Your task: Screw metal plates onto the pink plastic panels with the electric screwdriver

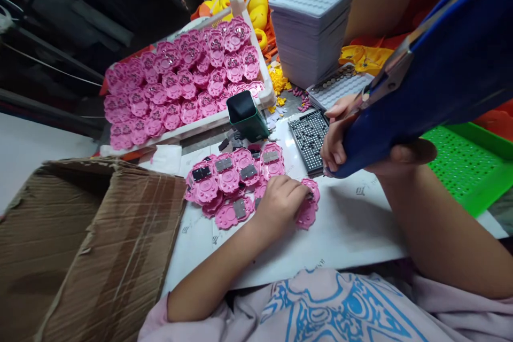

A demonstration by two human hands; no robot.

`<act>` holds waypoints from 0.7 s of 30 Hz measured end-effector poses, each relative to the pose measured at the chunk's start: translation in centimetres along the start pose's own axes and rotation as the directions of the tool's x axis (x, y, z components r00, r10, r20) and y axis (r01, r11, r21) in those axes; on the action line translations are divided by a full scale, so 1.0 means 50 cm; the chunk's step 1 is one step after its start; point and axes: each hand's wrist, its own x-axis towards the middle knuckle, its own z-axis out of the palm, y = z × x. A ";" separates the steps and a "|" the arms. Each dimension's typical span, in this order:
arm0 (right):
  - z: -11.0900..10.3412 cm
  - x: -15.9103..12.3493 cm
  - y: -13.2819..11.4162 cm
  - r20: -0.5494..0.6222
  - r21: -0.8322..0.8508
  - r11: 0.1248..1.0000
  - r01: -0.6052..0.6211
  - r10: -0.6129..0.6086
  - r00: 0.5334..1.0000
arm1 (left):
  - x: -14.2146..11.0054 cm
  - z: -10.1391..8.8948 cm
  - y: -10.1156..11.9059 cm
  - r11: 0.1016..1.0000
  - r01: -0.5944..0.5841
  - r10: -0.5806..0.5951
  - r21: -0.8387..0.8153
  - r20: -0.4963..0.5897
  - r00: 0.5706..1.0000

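Note:
My left hand [280, 200] is closed at the edge of a pink plastic toy shell [308, 215] lying on the table. A small dark part shows by its fingertips. Just left of that hand, more pink shells [228, 176] lie in a loose pile, several with grey or black rectangular plates on them. My right hand [336, 141] is wrapped around a large blue tool [436, 69] with a metal lever along its side. The tool is held slanted above the table, close to the camera; its working tip is hidden. Behind the right hand lies a black perforated tray [306, 136].
A white crate [262, 72] full of pink shells stands behind, near a dark green cup [248, 117]. Stacked white trays [306, 32] and yellow and orange toy parts [258, 8] are farther back. A cardboard box [116, 246] borders the left; a green basket [468, 165], the right.

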 end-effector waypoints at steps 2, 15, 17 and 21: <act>-0.001 -0.001 -0.005 -0.001 -0.009 1.000 0.008 -0.008 1.000 | 0.000 0.001 -0.001 1.000 0.005 -0.005 0.009 -0.025 1.000; -0.010 0.002 -0.067 -0.255 -0.127 0.992 0.014 -0.046 0.966 | -0.015 -0.009 0.009 0.988 -0.121 0.116 0.094 0.054 0.992; -0.004 0.008 -0.068 -0.376 -0.159 0.987 0.002 -0.062 0.925 | -0.017 -0.013 0.014 0.989 -0.122 0.116 0.083 0.072 0.991; 0.004 0.021 -0.054 -0.601 -0.310 0.951 -0.008 -0.190 0.776 | -0.023 -0.007 0.035 0.994 -0.078 0.075 0.080 0.043 0.996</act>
